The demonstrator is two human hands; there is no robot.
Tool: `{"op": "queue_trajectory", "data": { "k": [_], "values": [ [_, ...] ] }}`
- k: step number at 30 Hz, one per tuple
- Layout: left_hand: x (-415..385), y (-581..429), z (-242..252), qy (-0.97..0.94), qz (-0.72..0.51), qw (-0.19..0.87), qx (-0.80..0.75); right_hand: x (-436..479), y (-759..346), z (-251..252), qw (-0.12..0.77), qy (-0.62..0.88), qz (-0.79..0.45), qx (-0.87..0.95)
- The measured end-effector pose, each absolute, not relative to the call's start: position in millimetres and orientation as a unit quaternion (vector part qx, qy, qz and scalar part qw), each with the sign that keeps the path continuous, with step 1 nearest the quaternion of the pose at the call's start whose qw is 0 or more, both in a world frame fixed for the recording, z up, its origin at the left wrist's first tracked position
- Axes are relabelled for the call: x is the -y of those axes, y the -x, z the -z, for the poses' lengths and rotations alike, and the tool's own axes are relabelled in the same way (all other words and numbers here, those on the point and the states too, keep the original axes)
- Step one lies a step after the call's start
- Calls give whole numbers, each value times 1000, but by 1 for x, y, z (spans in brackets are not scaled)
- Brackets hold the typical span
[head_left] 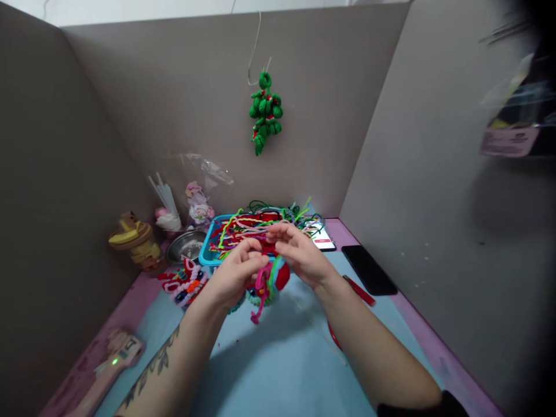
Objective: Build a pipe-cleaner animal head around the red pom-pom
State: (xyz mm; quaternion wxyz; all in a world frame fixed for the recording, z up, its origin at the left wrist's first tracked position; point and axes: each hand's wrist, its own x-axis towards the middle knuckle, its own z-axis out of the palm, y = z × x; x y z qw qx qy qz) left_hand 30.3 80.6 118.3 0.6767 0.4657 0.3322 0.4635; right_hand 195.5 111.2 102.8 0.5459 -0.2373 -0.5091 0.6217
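Observation:
My left hand [238, 271] is closed, thumb and forefinger pinching a magenta fuzzy chenille stem [262, 282] whose curled end hangs down. Red, green and light-blue fuzzy pieces [273, 277] hang beside it, partly covered by my fingers. Close on the other side, my right hand [300, 255] has its thumb and fingers curved but apart, nothing plainly between them. Behind and below the hands lies a teal fuzzy figure [264, 297], mostly hidden. A pink and lilac fuzzy figure [189, 285] with red-edged ears rests left of my left wrist.
A blue basket [208, 255] of colourful chenille stems stands behind the hands. Left of it are a metal bowl [180, 248] and a yellow-brown pot [143, 249]. A pink glue gun-like tool [117, 365] lies front left. To the right are a black phone [369, 269] and a red-handled tool [359, 291].

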Motion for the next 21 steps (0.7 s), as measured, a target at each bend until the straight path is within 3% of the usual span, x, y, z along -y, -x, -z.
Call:
{"op": "queue_trajectory", "data": {
  "k": [2,7,17,21],
  "values": [
    [-81,-31,-121,-423,-528,660,-326,-113,-194,-103,578,251,-628,457],
    [-85,-34,-121,-356,-602,649,-298,-111,-190,-104,549,221,-670,448],
    [-84,-38,-118,-265,-513,765,-284,-108,-199,-109,492,290,-638,518],
    [-87,-42,-121,-177,-541,761,-311,-107,-198,-107,494,331,-570,567]
  ]
}}
